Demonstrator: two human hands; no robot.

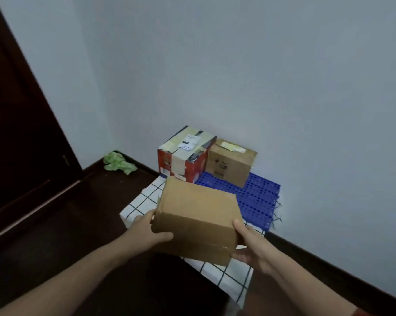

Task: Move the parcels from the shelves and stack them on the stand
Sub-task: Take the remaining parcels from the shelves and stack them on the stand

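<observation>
I hold a plain brown cardboard parcel (197,220) in the air over the near part of the stand. My left hand (151,229) grips its left near edge, thumb on the front face. My right hand (249,245) grips its right near corner from the side and below. The stand is a low surface covered by a white cloth with a dark grid (229,277), with a blue perforated plastic pallet (258,197) on top. On the pallet, against the wall, stand a red taped box with a white label (183,156) and a smaller brown box (232,163), side by side.
A pale wall runs behind and right of the stand, with a dark skirting board along its base. A dark wooden door (17,133) fills the left. A crumpled green cloth (118,163) lies in the floor corner. The floor is dark wood.
</observation>
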